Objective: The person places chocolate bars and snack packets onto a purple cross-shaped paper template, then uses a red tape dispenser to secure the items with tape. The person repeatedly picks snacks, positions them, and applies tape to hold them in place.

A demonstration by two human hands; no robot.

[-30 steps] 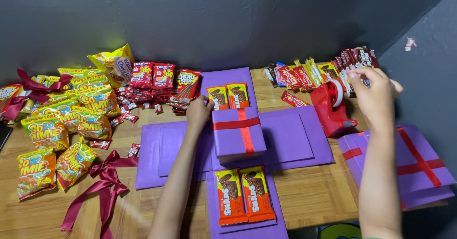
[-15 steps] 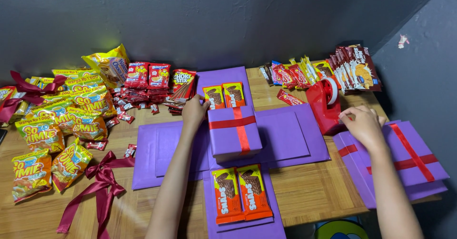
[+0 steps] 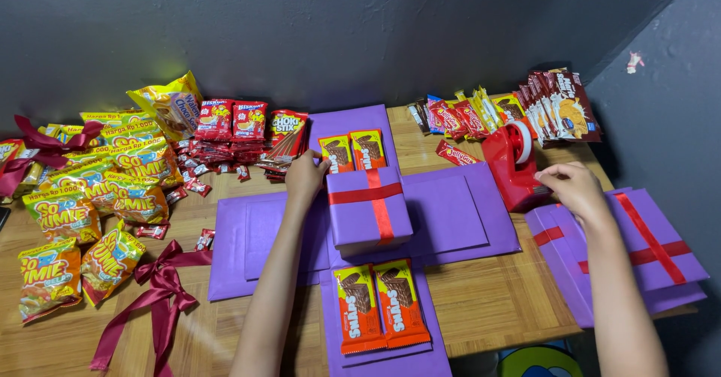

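Back wall (image 3: pixel 315 24): dark grey, matt, spans the upper frame.
Side wall (image 3: pixel 668 114): grey, at the right, meets the back wall in a corner.
Table (image 3: pixel 496 302): light wood grain, pushed against both walls.
Light: brightest at the left, dim at the right.

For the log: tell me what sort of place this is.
Probably a home gift-packing spot: a wooden table against a dark wall, with snack packets, an unfolded purple gift box, ribbon bows and a red tape dispenser.

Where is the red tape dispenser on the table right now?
In the head view the red tape dispenser stands at the right of the table, just left of the right hand, in front of the snack packets.
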